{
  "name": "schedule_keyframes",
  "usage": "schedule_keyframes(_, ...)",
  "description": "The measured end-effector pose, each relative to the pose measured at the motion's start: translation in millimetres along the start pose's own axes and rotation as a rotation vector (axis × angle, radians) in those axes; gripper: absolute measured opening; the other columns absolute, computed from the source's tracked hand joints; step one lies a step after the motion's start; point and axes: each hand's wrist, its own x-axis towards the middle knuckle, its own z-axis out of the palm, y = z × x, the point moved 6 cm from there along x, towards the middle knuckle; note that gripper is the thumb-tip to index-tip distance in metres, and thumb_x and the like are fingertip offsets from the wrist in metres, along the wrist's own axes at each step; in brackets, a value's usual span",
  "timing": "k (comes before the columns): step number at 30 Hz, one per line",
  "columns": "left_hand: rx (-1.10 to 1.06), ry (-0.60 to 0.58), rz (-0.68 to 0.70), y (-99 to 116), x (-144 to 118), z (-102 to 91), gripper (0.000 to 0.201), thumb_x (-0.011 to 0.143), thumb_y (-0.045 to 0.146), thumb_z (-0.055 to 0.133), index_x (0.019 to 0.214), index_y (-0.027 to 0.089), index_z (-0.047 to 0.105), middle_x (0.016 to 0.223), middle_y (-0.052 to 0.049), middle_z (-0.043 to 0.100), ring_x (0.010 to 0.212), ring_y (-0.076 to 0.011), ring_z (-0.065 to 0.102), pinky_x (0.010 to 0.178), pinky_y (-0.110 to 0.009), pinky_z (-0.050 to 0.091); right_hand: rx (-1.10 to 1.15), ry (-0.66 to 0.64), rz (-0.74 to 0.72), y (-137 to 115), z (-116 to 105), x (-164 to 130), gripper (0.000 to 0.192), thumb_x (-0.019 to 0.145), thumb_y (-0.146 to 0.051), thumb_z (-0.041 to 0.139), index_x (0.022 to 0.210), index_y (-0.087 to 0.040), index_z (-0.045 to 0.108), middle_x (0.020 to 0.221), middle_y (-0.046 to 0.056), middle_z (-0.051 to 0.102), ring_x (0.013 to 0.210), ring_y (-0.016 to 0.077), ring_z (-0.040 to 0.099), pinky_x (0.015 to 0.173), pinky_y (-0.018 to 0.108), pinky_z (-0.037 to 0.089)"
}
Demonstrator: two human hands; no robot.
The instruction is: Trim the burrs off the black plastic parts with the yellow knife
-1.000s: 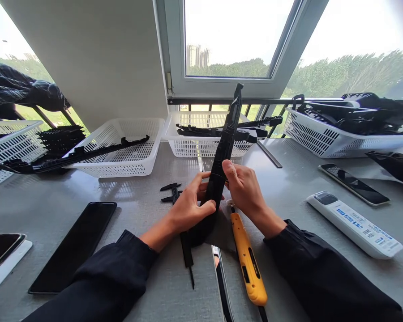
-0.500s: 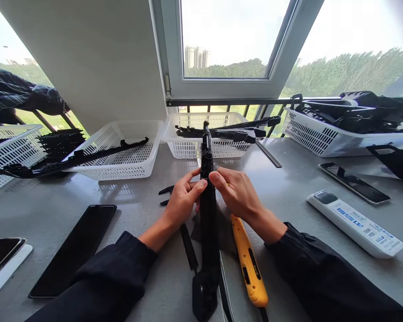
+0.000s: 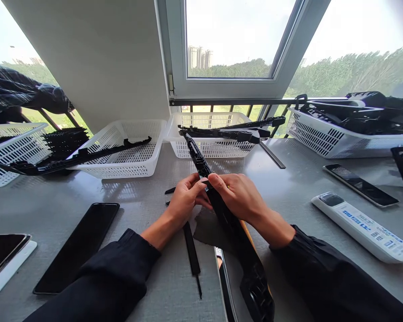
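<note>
Both hands holding one long black plastic strip point(image 3: 228, 214) near its middle: left hand point(image 3: 185, 201) pinching from one side, right hand point(image 3: 240, 197) wrapped over the other. Far end pointing past the grip toward the middle white basket point(image 3: 208, 145), near end hanging off the gray table point(image 3: 137, 192). Looks light, stiff, a bit bendy; best held near the middle. More black strips lying in that basket, one across the left basket point(image 3: 127, 156), a heap in the right basket point(image 3: 325, 138).
</note>
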Motion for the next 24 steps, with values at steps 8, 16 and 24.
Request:
schedule_keyframes(8, -0.032, 0.076, 0.018, 1.9, 1.3, -3.4, 0.035, 0.075, 0.039, 0.083, 0.094, 0.016, 0.064, 0.074, 0.001, 0.067, 0.052, -0.0131, 0.066, 0.042, -0.023, 0.058, -0.053, -0.027, -0.019, -1.5, 0.3, -2.6, 0.089, 0.094, -0.088, 0.005, 0.057, -0.02, 0.047, 0.054, 0.0, 0.045, 0.054, 0.0115, 0.031, 0.058, 0.03, 0.018)
schedule_keyframes(16, -0.053, 0.077, 0.026, 3.8, -0.5, -4.7, 0.034, 0.077, 0.037, 0.079, 0.098, 0.018, 0.06, 0.079, 0.001, 0.068, 0.054, -0.0126, 0.066, 0.044, -0.023, 0.059, -0.099, -0.028, 0.017, -1.3, 1.9, -3.5, 0.088, 0.095, -0.087, 0.011, 0.056, -0.02, 0.053, 0.053, 0.0, 0.044, 0.051, 0.0116, 0.031, 0.055, 0.03, 0.017)
schedule_keyframes(24, -0.1, 0.044, 0.026, 4.5, 1.1, -5.2, 0.029, 0.081, 0.038, 0.071, 0.099, 0.019, 0.058, 0.076, 0.001, 0.069, 0.052, -0.0161, 0.068, 0.042, -0.027, 0.058, -0.064, -0.011, 0.108, 5.9, 1.9, -2.7, 0.09, 0.094, -0.089, 0.016, 0.05, -0.02, 0.055, 0.049, 0.001, 0.045, 0.046, 0.011, 0.027, 0.051, 0.03, 0.017)
